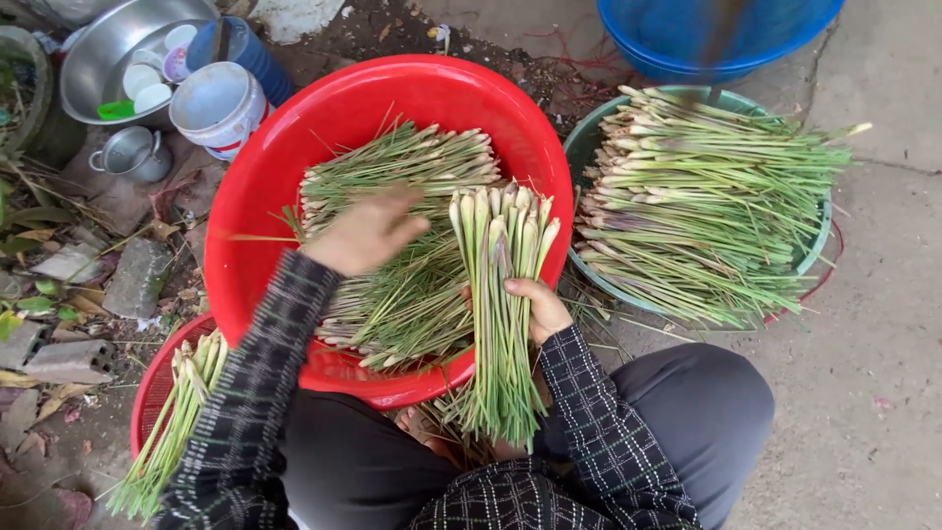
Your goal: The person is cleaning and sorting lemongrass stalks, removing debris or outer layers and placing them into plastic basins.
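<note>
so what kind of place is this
Probably an outdoor yard work spot: bare concrete ground, basins of lemongrass such as the red basin, and washed metal bowls set on the dirt.

Two red basins [257,196], one green basin [587,147], one blue tub [677,49].

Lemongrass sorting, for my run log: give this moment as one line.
right hand: grips lemongrass bundle | left hand: on stalks in red basin | green basin: full
</note>
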